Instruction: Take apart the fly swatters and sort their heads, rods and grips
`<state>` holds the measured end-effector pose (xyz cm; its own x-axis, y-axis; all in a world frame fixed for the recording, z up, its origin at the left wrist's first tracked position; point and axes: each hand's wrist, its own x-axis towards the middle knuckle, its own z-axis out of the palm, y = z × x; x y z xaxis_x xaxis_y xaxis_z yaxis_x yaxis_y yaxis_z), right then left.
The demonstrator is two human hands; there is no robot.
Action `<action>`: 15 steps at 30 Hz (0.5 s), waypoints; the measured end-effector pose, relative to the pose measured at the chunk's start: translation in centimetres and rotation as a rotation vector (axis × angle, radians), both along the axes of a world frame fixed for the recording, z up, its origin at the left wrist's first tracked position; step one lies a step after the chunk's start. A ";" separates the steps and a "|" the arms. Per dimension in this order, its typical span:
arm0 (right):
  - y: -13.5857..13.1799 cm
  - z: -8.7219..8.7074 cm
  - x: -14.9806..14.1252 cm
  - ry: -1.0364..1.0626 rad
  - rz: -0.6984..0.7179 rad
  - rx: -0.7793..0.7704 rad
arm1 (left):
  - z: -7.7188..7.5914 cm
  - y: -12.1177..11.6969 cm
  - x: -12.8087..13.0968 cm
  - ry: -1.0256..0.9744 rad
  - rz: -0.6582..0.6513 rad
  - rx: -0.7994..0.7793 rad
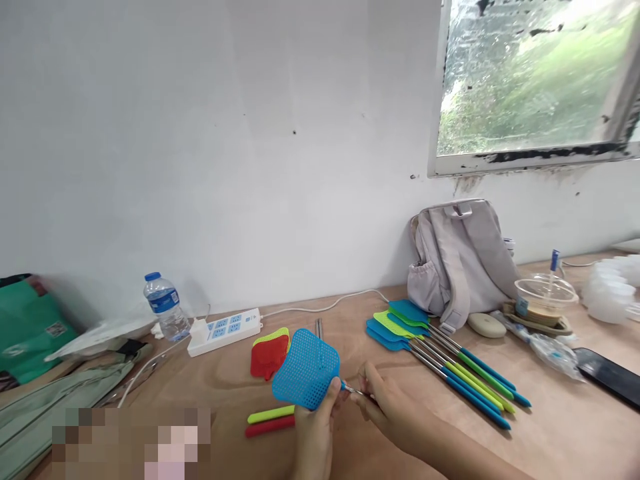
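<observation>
My left hand (320, 420) pinches a blue perforated fly swatter head (303, 367) near its neck, the flat face turned up. A thin metal rod (354, 390) meets the neck, and my right hand (383, 403) grips it, fingers closed. Whether the rod is fully seated in the neck I cannot tell. Behind lie a red swatter head (267, 357) over a yellow-green one (280, 335), and bare metal rods (319, 327). A yellow-green handle (271, 415) and a red handle (270, 427) rest left of my left wrist. To the right lie several swatters (440, 353) with rods and handles attached.
Along the wall stand a water bottle (164, 303), a white power strip (227, 331) and a grey backpack (460, 260). A drink cup (543, 300) and a phone (610, 375) are at right. Bags (30, 333) and a blurred-out patch occupy the left.
</observation>
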<state>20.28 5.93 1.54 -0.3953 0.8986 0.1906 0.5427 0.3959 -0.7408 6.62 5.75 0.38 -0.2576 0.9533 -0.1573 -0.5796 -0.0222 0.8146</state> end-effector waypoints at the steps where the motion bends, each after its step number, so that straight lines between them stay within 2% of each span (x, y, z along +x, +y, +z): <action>1: 0.1 -0.3 -0.2 0.048 0.024 -0.005 | -0.3 0.0 -0.2 0.020 0.001 0.004; 5: -0.1 -1.1 -1.0 0.159 0.071 -0.034 | -0.8 0.0 -1.7 0.191 0.039 0.085; 9: -2.0 -0.9 -0.3 -0.033 0.055 0.021 | -0.8 -0.4 -3.4 0.297 0.081 0.113; 12: -4.0 -0.9 1.0 -0.135 0.062 0.019 | -1.6 -1.2 -4.5 0.294 0.114 0.094; 15: -5.0 -2.3 3.3 -0.150 0.057 0.089 | -2.2 -2.2 -5.5 0.357 0.021 0.007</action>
<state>23.55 0.92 -0.73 -0.4751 0.8561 0.2033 0.6190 0.4894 -0.6142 1.09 3.56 -1.79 -0.3145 0.9480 -0.0477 -0.2576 -0.0369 0.9655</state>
